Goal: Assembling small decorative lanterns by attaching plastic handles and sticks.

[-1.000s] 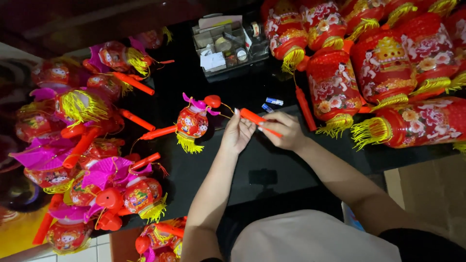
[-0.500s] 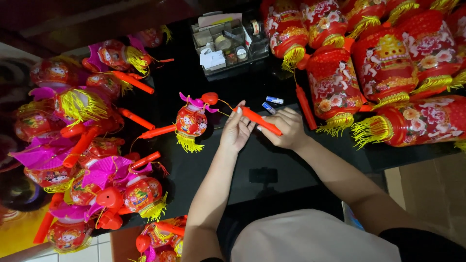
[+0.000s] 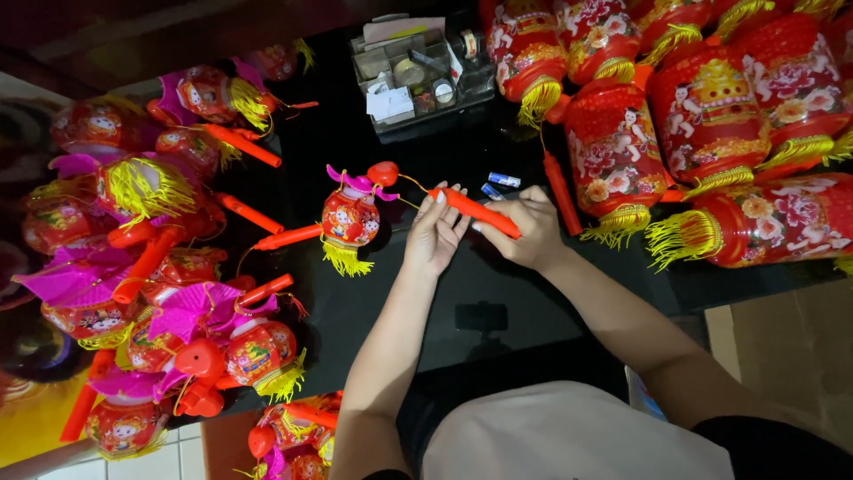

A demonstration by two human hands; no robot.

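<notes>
Together, both hands' fingers clamp one orange handle stick point(image 3: 474, 212) beside one small lantern point(image 3: 350, 219) and two batteries point(image 3: 498, 185).

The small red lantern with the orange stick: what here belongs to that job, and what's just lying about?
In hand:
- orange plastic handle stick, held by left hand and right hand
- small red paper lantern with yellow tassel

Lying about:
- big red lanterns
- clear plastic organiser box
- blue-and-silver batteries

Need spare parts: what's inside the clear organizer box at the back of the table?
Inside the clear organizer box: a tape roll, small round pieces, white cards and papers at the back. Whatever lies beneath these is covered and cannot be seen.
</notes>
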